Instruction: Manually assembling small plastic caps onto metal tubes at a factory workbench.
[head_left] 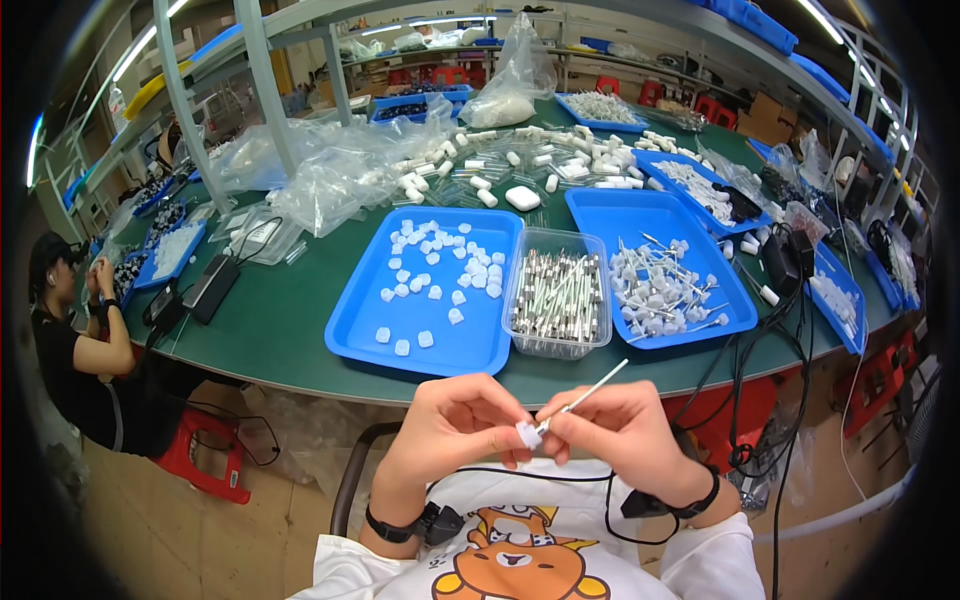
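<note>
Both hands meet just above the person's lap, close to the near edge of the green counter (270, 330). The left hand (450, 425) has its fingers closed on a small white cap (527, 434), pinched at the fingertips, while the right hand (615, 430) grips a thin white rod (590, 393) whose near end touches the cap — the far end slants up and to the right. Ahead on the counter sit three containers side by side: a blue tray (350, 335) scattered with more white caps, a clear plastic box (557, 345) filled with metal-ended tubes, and a second blue tray (640, 215) holding finished rods with caps on them. Beyond lie clear bags and loose white parts. At the far left another person (75, 340) sits on a red stool (205, 455).
</note>
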